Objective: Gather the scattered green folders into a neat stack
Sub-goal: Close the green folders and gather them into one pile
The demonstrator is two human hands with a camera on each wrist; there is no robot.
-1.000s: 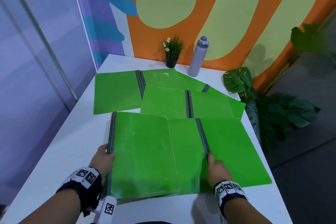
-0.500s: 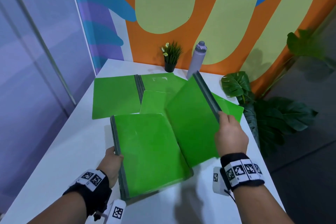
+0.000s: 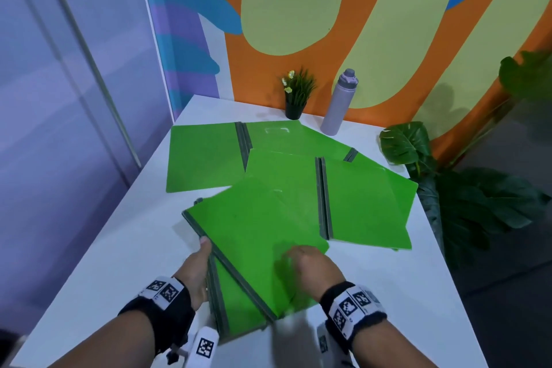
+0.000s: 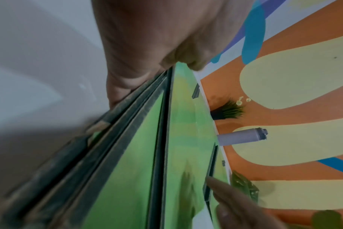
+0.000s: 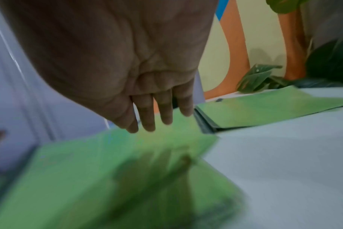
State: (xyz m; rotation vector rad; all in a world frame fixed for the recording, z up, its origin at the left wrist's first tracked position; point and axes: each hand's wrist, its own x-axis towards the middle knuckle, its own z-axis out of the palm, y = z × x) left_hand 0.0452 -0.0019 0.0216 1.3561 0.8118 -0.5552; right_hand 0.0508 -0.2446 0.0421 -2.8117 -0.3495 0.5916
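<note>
I see my left hand (image 3: pixel 195 270) gripping spine edge of folder stack (image 3: pixel 239 305) at near table (image 3: pixel 98 248) edge, thumb on top. Right hand (image 3: pixel 310 267) flat, fingers straight, hovering over top folder (image 3: pixel 254 236). Top folder skewed, long axis running near-right to far-left. Open folders (image 3: pixel 367 197) lie farther back.

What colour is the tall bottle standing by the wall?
The tall lidded bottle is pale lilac-grey, clearest in the head view.
</note>
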